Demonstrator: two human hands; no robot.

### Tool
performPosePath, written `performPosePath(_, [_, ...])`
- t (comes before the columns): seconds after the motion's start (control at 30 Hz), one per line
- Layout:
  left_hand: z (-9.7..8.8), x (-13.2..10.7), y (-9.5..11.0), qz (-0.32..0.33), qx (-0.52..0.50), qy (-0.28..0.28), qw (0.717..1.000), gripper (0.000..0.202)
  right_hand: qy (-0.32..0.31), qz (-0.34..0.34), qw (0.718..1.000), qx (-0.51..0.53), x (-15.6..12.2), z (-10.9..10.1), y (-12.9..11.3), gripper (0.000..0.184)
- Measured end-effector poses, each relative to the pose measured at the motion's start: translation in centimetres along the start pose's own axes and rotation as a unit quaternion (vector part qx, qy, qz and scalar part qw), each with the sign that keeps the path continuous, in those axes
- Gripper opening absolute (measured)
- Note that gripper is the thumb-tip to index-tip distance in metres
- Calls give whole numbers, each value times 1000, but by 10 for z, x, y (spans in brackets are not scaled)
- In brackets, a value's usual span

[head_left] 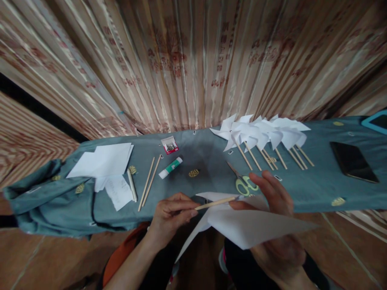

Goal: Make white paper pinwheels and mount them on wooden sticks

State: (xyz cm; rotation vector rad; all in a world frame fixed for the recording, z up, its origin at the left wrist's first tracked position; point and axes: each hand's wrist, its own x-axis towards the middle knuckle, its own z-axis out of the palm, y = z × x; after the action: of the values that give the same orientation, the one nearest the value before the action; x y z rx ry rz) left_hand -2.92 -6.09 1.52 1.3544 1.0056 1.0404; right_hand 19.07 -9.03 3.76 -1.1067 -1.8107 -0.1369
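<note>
Close to my body, over the table's front edge, I hold a white paper pinwheel [244,225] and a thin wooden stick [216,202]. My left hand [173,217] is closed, pinching one end of the stick between thumb and fingers. The stick's other end lies against the middle of the pinwheel. My right hand [276,201] grips the pinwheel from the right, partly hidden behind its paper blades. Just beyond the pinwheel are scissors [246,185] with light green handles. Whether the stick is fastened to the paper I cannot tell.
Several finished pinwheels [260,133] lie overlapping at the back right. Left of centre are a glue stick [171,168], a small box of metal pins [169,145], two wooden sticks [151,181], a white pen [132,185] and paper sheets [111,159]. A phone [353,161] lies right.
</note>
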Motion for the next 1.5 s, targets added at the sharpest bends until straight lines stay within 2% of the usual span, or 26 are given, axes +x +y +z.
performPosePath(0.13, [-3, -1, -1, 38, 41, 15, 998, 9, -23, 29, 997, 66, 0, -1, 3, 26])
performPosePath(0.27, [-6, -2, -3, 99, 97, 29, 990, 14, -67, 165, 973, 145, -3, 4, 8, 10])
performPosePath(0.4, [-6, -3, -3, 157, 167, 47, 972, 20, -88, 289, 933, 198, -3, 16, 13, 11])
performPosePath(0.57, [-6, -3, -3, 189, 258, 59, 946, 21, -93, 352, 899, 243, 2, 29, 18, 15])
performPosePath(0.67, [-8, -3, -8, 188, 273, 62, 941, 21, -93, 360, 890, 262, 4, 34, 21, 15])
performPosePath(0.77, [-10, -2, -15, 172, 270, 66, 945, 20, -82, 360, 884, 288, 4, 38, 24, 16])
performPosePath(0.97, [-11, -1, -24, 122, 191, 40, 973, 20, -82, 373, 862, 333, 0, 47, 30, 22])
performPosePath(1.3, [-6, 1, -26, -13, 103, 41, 994, 24, -111, 470, 789, 379, 0, 50, 36, 35])
performPosePath(1.5, [-1, -3, -23, -137, 34, 24, 990, 51, -144, 527, 729, 412, 3, 47, 43, 39])
